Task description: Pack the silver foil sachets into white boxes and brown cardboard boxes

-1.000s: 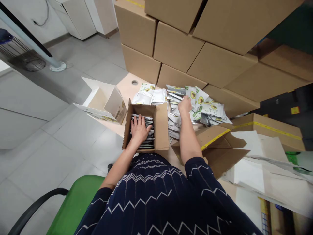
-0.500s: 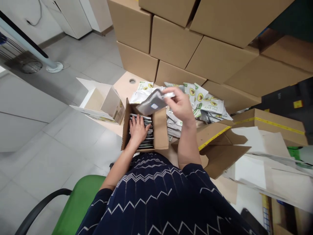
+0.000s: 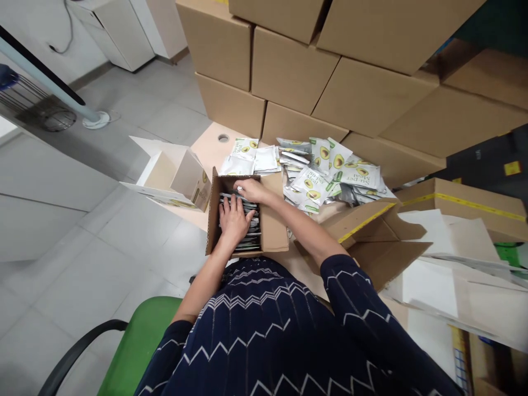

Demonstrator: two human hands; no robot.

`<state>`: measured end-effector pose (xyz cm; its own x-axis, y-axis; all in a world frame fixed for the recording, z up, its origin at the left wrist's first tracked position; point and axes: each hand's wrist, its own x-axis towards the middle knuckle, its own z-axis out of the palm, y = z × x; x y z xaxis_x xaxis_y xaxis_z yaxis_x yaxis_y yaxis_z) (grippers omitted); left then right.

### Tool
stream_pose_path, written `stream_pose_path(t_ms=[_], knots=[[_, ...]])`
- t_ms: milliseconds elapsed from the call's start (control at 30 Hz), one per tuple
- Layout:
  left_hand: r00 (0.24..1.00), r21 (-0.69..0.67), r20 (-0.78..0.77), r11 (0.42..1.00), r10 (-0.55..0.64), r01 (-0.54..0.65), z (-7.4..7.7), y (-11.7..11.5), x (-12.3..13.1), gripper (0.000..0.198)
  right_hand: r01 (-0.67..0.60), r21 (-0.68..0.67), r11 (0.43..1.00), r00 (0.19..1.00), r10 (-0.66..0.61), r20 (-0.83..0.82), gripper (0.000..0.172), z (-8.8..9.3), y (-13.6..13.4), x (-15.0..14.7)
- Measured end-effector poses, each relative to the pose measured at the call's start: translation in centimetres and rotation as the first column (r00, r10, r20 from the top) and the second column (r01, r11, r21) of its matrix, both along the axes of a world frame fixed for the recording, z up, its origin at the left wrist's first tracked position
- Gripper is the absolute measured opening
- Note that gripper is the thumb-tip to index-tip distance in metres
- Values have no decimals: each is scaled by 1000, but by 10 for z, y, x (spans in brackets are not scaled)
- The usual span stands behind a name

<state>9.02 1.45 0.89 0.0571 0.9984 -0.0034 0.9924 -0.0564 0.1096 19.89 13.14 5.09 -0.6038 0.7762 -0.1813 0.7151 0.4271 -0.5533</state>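
Observation:
An open brown cardboard box point(image 3: 275, 220) stands at the table's front edge, with a row of thin sachets point(image 3: 249, 240) packed on edge inside. My left hand point(image 3: 235, 220) rests on that row, fingers stretched out over the sachets' upper edges. At the far end of the box, my right hand point(image 3: 251, 190) reaches in with its fingers closed on a sachet. Only a small white bit shows at those fingertips; the rest of the sachet is hidden. Right of the box lies a loose pile of white-and-green sachets point(image 3: 312, 184) with avocado pictures.
A white open carton point(image 3: 183, 179) stands left of the box. Stacked brown cartons point(image 3: 297, 71) form a wall behind the table. An opened brown carton point(image 3: 371, 225) and white flattened cartons point(image 3: 433, 291) lie to the right. A green chair point(image 3: 142, 335) is at lower left.
My right hand has moved left and down into the far end of the box, carrying the grey-backed sachet it held above. My left hand stays on the row.

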Motion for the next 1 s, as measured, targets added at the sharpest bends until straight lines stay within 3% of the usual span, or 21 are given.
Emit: stream_pose_path(t_ms=[167,367,567,767,867,1000], knots=[[1000,-11,-10,1000,2,-2,1,0,1,73,43,-63,997,997,-47,-63,35,-18,20,-5],[1000,-23,-9,1000,0,-1,3,0,0,74,67,-113,991,975,-41,220,29,-24,23,-24],[1000,-33,-9,999,-3,3,4,0,2,74,95,-90,991,981,-78,180,31,-33,23,-24],[1000,-51,-3,999,1,-1,3,1,3,74,52,-152,987,981,-22,192,33,-26,25,-23],[1000,-59,1,998,1,-1,3,1,2,72,112,-155,982,980,-83,181,42,-21,22,-23],[1000,-52,15,999,3,-2,5,0,3,72,167,-153,974,972,-136,192,33,-18,16,-21]])
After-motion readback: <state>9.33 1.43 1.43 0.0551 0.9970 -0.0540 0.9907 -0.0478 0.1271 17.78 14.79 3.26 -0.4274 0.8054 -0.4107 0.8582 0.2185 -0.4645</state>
